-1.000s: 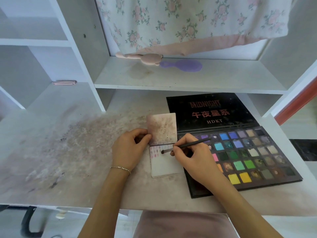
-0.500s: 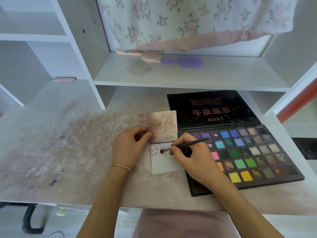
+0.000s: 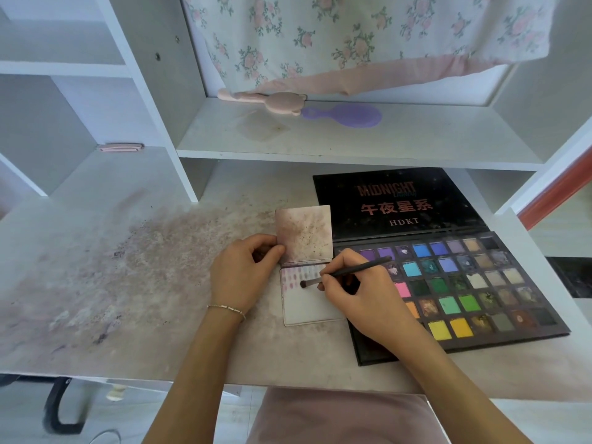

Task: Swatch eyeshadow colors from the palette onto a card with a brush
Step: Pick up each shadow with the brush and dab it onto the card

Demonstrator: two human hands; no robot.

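On a powder-stained white desk (image 3: pixel 96 283), right hand (image 3: pixel 362 299) pinches brush (image 3: pixel 349 272), left hand (image 3: pixel 240 277) grips card (image 3: pixel 307 302).

On the open black lid of the eyeshadow palette (image 3: pixel 397 203) we read "MIDNIGHT", a smaller blurred word we cannot make out, the characters "午夜星系", and "HDKT".

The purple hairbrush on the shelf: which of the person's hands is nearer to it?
Right. The right hand, holding the brush, lies almost straight below the purple hairbrush; the left hand sits farther left at the card.
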